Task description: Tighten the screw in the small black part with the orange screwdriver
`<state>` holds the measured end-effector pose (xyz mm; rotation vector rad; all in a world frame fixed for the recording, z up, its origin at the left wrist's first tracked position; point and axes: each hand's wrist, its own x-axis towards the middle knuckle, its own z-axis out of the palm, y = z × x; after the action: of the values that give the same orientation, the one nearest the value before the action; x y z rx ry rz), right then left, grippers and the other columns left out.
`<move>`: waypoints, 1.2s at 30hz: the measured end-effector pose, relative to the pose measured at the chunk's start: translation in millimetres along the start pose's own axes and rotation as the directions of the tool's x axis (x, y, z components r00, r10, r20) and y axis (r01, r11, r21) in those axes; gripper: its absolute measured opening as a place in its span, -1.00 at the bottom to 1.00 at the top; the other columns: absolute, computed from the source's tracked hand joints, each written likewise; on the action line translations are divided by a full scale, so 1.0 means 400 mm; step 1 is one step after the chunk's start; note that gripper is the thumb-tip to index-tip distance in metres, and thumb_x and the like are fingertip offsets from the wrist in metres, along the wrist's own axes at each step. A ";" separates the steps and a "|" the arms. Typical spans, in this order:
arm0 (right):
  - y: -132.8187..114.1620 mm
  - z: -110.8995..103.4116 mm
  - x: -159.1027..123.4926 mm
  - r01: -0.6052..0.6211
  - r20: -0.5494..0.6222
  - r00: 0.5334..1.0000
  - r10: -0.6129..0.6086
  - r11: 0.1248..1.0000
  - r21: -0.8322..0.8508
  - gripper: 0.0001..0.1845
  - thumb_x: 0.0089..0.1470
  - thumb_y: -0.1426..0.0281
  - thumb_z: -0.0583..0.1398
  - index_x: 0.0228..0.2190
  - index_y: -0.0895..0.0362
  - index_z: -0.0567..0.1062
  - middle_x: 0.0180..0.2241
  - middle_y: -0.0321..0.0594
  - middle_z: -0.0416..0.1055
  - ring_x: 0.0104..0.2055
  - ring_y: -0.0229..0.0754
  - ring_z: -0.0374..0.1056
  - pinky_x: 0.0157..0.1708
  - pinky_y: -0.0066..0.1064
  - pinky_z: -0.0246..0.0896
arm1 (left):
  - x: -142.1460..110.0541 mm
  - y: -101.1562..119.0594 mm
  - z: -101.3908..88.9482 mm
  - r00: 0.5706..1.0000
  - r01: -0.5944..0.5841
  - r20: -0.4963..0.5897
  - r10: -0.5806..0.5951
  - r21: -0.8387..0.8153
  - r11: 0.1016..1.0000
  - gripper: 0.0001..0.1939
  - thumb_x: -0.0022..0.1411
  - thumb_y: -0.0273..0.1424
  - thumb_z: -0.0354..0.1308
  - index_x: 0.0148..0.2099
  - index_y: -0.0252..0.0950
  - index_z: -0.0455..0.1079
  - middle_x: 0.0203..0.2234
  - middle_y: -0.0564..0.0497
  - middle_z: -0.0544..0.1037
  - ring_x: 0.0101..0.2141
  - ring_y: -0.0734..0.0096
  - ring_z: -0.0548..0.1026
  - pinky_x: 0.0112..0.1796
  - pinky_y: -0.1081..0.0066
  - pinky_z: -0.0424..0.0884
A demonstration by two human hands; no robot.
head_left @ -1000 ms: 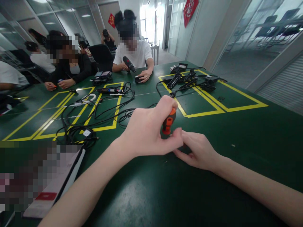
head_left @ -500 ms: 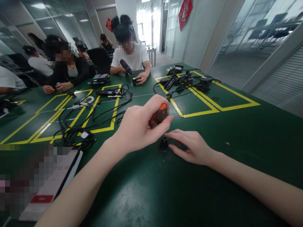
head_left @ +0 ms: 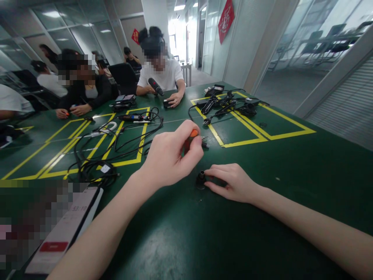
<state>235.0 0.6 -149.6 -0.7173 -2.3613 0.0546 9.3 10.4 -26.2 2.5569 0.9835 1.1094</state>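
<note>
My left hand is closed around a small orange-and-dark object. Most of it is hidden in the fingers, so I cannot tell its kind. A thin metal end and a dark piece show just beyond the fingertips; whether they belong to it is unclear. Below, a small black cone-shaped part with a narrow hollow neck stands upright on the green table. The thumb and fingertips of my right hand close on its right side, at the neck and the base.
Tangled black cables lie left, past a phone-like screen. More black cables and adapters lie in the yellow-taped area at right. Across the table, a person in a white shirt holds a black power tool. Another person sits further left.
My left hand has moved slightly left and turned, covering more of the orange-and-dark object. My right fingertips have come onto the black cone-shaped part. The view has shifted slightly.
</note>
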 end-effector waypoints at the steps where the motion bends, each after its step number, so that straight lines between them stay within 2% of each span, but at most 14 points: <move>1: 0.001 0.001 0.000 -0.007 0.012 1.000 0.007 1.000 0.008 -0.81 0.39 0.33 0.14 -0.16 0.19 0.50 -0.39 -0.20 0.54 -0.46 -0.26 0.44 -0.47 -0.45 0.19 | 0.000 -0.001 0.000 1.000 0.009 -0.005 -0.009 0.002 1.000 -0.89 0.39 -0.39 -0.02 -0.21 -0.24 0.30 -0.58 0.15 0.47 -0.61 0.50 0.37 -0.48 0.47 0.19; 4: 0.002 0.001 -0.001 -0.018 0.037 0.999 0.017 0.999 0.028 -0.81 0.38 0.36 0.13 -0.16 0.20 0.51 -0.41 -0.22 0.53 -0.47 -0.27 0.43 -0.47 -0.45 0.18 | -0.002 -0.005 0.003 1.000 0.007 -0.025 -0.006 0.010 1.000 -0.90 0.39 -0.38 0.03 -0.20 -0.25 0.35 -0.60 0.17 0.45 -0.63 0.53 0.35 -0.50 0.49 0.18; 9: 0.000 -0.001 -0.002 -0.049 0.061 0.997 0.044 0.996 0.073 -0.83 0.34 0.40 0.13 -0.13 0.20 0.50 -0.42 -0.23 0.54 -0.47 -0.27 0.45 -0.44 -0.46 0.23 | -0.003 -0.004 0.017 0.999 -0.025 -0.042 0.023 -0.057 0.998 -0.85 0.42 -0.37 0.07 -0.03 -0.26 0.41 -0.60 0.22 0.39 -0.64 0.58 0.34 -0.50 0.53 0.21; 13: -0.005 -0.004 -0.002 -0.061 0.082 0.995 0.055 0.996 0.064 -0.81 0.34 0.40 0.13 -0.13 0.21 0.51 -0.43 -0.22 0.55 -0.47 -0.25 0.46 -0.44 -0.45 0.22 | -0.001 -0.005 0.023 0.999 -0.004 -0.039 0.000 -0.099 0.995 -0.91 0.44 -0.35 0.10 -0.16 -0.24 0.35 -0.59 0.21 0.38 -0.64 0.60 0.32 -0.52 0.54 0.21; 18: -0.010 -0.004 -0.001 -0.066 0.110 0.992 0.064 0.998 0.022 -0.75 0.36 0.31 0.14 -0.12 0.23 0.52 -0.54 -0.30 0.48 -0.58 -0.29 0.36 -0.50 -0.45 0.11 | 0.000 -0.012 0.018 0.996 -0.011 -0.090 0.005 -0.063 0.998 -0.78 0.40 -0.29 0.18 -0.29 -0.23 0.28 -0.60 0.21 0.32 -0.63 0.60 0.26 -0.55 0.55 0.15; 22: -0.013 0.005 -0.002 -0.071 0.121 0.990 0.071 0.997 -0.005 -0.71 0.39 0.25 0.14 -0.13 0.23 0.52 -0.55 -0.30 0.46 -0.57 -0.27 0.36 -0.51 -0.44 0.07 | -0.001 -0.012 0.015 0.991 -0.009 -0.137 0.010 0.008 1.000 -0.68 0.37 -0.27 0.22 -0.40 -0.25 0.26 -0.66 0.22 0.25 -0.65 0.60 0.19 -0.54 0.52 0.12; 27: -0.021 0.017 -0.003 -0.068 0.129 0.989 0.068 0.998 -0.004 -0.68 0.42 0.25 0.12 -0.09 0.26 0.52 -0.55 -0.27 0.47 -0.58 -0.25 0.37 -0.52 -0.43 0.05 | -0.001 -0.008 0.017 0.991 0.007 -0.133 -0.001 0.043 0.999 -0.76 0.39 -0.28 0.19 -0.33 -0.27 0.38 -0.61 0.17 0.39 -0.60 0.57 0.29 -0.49 0.52 0.16; 31: -0.025 0.018 0.001 -0.110 0.208 0.972 0.108 0.994 -0.002 -0.68 0.41 0.31 0.12 0.03 0.25 0.49 -0.46 -0.20 0.57 -0.52 -0.23 0.46 -0.47 -0.44 0.15 | -0.001 -0.006 0.019 0.990 -0.020 -0.137 0.025 0.038 0.999 -0.81 0.38 -0.31 0.19 -0.29 -0.28 0.42 -0.53 0.14 0.45 -0.53 0.54 0.36 -0.45 0.52 0.22; 36: -0.037 0.019 0.007 -0.091 0.309 0.947 0.086 0.996 0.002 -0.59 0.38 0.35 0.14 0.17 0.26 0.41 -0.28 -0.08 0.65 -0.36 -0.13 0.59 -0.40 -0.40 0.28 | 0.000 -0.007 0.027 0.989 0.023 -0.143 -0.026 -0.023 0.999 -0.79 0.37 -0.32 0.19 -0.33 -0.27 0.38 -0.60 0.19 0.34 -0.61 0.59 0.23 -0.51 0.53 0.16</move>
<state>221.7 -9.6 -150.6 -0.8593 -2.6189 0.2415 15.6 13.3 -35.1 2.4701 1.0273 1.3048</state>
